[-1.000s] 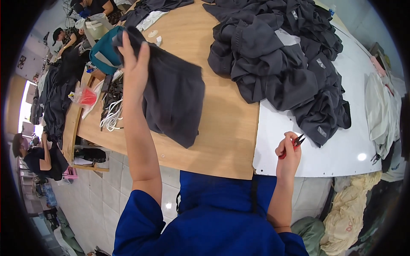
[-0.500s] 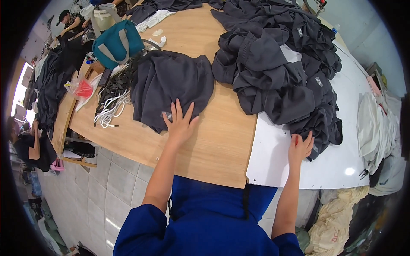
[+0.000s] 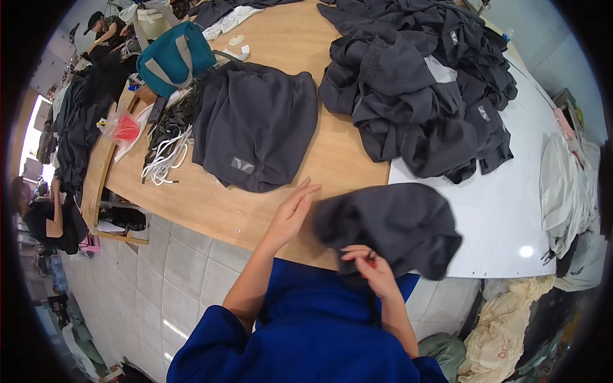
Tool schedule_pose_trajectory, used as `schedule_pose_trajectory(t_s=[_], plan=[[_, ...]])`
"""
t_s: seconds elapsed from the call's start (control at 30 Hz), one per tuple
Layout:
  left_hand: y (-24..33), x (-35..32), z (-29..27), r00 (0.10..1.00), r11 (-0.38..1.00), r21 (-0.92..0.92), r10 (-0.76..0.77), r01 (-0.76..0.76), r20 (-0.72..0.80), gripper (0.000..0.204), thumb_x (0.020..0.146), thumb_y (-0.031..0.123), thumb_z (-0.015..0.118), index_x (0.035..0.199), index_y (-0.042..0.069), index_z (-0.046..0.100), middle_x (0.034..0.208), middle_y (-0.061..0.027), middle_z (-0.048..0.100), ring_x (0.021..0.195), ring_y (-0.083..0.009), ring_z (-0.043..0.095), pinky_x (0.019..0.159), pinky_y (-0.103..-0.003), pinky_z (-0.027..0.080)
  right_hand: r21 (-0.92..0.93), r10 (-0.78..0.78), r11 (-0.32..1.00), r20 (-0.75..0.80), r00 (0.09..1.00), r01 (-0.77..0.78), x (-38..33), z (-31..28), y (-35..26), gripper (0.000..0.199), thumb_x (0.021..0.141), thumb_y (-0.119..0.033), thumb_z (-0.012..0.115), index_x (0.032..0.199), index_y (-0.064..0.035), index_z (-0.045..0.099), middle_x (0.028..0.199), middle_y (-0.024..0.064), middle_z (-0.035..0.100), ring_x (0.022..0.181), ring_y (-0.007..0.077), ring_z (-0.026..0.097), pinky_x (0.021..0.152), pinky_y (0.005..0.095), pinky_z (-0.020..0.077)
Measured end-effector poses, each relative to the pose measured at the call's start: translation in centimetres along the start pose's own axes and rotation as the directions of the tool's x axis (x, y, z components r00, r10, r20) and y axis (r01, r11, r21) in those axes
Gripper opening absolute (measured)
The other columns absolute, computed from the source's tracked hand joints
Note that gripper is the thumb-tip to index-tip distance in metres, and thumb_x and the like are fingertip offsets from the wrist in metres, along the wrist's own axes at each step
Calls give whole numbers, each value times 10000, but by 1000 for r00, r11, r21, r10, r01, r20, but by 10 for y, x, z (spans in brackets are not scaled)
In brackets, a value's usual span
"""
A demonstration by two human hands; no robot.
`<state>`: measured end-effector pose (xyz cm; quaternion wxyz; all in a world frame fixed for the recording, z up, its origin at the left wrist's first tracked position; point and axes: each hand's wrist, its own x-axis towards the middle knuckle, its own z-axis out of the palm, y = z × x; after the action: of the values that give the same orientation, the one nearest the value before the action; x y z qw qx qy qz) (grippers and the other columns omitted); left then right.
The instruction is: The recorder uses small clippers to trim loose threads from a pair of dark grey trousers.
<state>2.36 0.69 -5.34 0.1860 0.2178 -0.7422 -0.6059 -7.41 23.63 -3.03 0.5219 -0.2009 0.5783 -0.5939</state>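
Observation:
A dark grey garment [image 3: 408, 220], bunched and blurred by motion, lies across the front edge where the wooden board meets the white sheet. My right hand [image 3: 377, 273] is closed on its near side, and a small red thing shows among the fingers, too little of it visible to name. To the left of that garment, my left hand [image 3: 292, 216] is open, fingers stretched toward it and holding nothing. Beyond the left hand, another dark grey garment [image 3: 255, 121] lies spread on the board, with a light grey patch [image 3: 242, 165] near its lower edge.
A large heap of dark grey garments [image 3: 415, 108] covers the back right. On the left are white cords [image 3: 167, 159], black cords, a teal bag [image 3: 175, 60] and a red item in clear plastic [image 3: 124, 129]. White cloth [image 3: 565, 191] hangs at the right edge. Two people work farther left.
My right hand has drawn a garment off the heap toward me and leftward. My left hand has left the spread garment, whose patch now lies flat and uncovered, and moved nearer.

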Motion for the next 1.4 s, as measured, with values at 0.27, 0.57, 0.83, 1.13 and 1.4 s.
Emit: schedule_pose_trajectory(t_s=[0.27, 0.57, 0.83, 1.13, 1.4], plan=[[8, -4, -25, 997, 981, 187, -54, 42, 59, 411, 957, 285, 442, 1254, 6, 497, 1299, -194, 493, 1248, -285, 438, 1027, -318, 319, -2, -278, 960, 109, 954, 280, -9, -28, -44, 190, 909, -78, 475, 1020, -7, 612, 1256, 146, 519, 1152, 212, 486, 974, 312, 349], [27, -21, 1, 956, 908, 414, -173, 62, 237, 419, 871, 295, 566, 1167, -1, 544, 945, -164, 612, 885, -306, 579, 781, -352, 444, -836, -411, 548, -308, 858, -37, -43, -64, -8, 102, 843, -98, 557, 854, -97, 659, 1366, 147, 413, 1186, 267, 422, 942, 327, 334], [39, 18, 26, 971, 944, -305, -178, 122, -162, 189, 918, 108, 525, 1090, 33, 552, 935, -84, 644, 802, -106, 580, 709, -232, 443, -621, -363, 782, -383, 849, 54, -34, -50, -20, 149, 934, -136, 490, 951, -50, 611, 1244, 167, 535, 1014, 185, 571, 803, 280, 442], [28, -15, 35, 991, 930, -353, -64, 101, 114, 198, 876, -22, 397, 812, 16, 581, 940, -52, 600, 824, -91, 541, 769, -221, 434, -360, -306, 930, -658, 688, 69, -48, -80, -34, 172, 882, -120, 584, 1011, -7, 585, 928, 31, 629, 604, 38, 464, 561, 195, 375], [40, -27, 106, 604, 700, -232, -346, 676, 718, 366, 995, 286, 383, 1238, 32, 484, 1025, -61, 591, 922, -112, 570, 823, -246, 465, -684, -445, 709, -622, 644, -170, -51, -76, -7, 227, 762, -46, 672, 988, -30, 646, 806, 65, 616, 614, 130, 516, 548, 234, 409]])
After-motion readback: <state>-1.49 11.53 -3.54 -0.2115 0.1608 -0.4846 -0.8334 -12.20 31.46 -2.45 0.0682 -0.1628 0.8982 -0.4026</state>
